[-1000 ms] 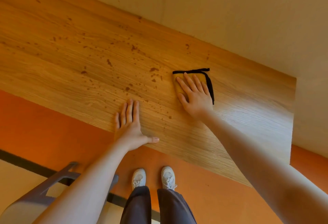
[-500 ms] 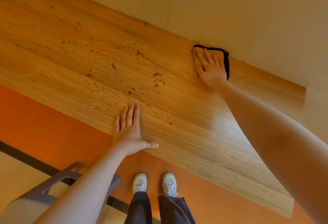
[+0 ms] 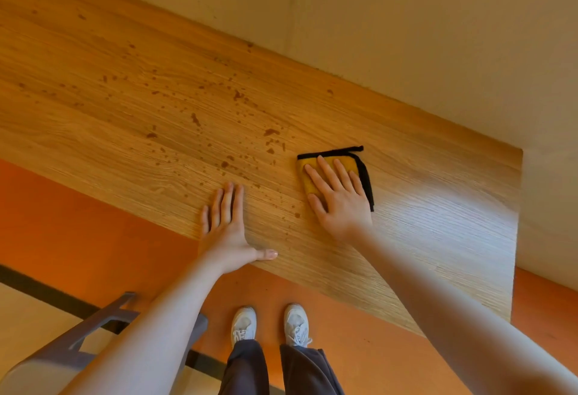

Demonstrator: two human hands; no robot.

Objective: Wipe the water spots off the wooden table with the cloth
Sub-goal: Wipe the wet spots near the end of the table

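The right hand (image 3: 339, 196) lies flat on a folded yellow cloth with black trim (image 3: 366, 172), its 4 fingers straight and slightly spread, thumb angled out to the side, pressing the cloth onto the wooden table (image 3: 438, 213). The cloth sits toward the right end of the table, roughly midway between the front edge and the wall-side edge. The left hand (image 3: 226, 229) rests palm-down at the front edge, fingers straight and held close together, thumb stretched out along the edge, bracing the body.

The water spots (image 3: 237, 144) scatter across the middle and left of the tabletop, the nearest ones just beside the cloth's left edge; the wood to the right of the cloth looks free of spots. To do the stroke well, the palm should probably keep even pressure over the whole cloth and drag it leftward through the densest cluster in overlapping passes, so droplets are soaked up and not smeared along the grain. A few spots lie close to the left hand, which would likely have to lift or shift for the cloth to reach them.

The table butts against a pale wall (image 3: 406, 35). Below the front edge are an orange floor (image 3: 78, 222), 2 white sneakers (image 3: 270, 322) and a grey chair (image 3: 93, 341) at the lower left, well apart from the cloth.
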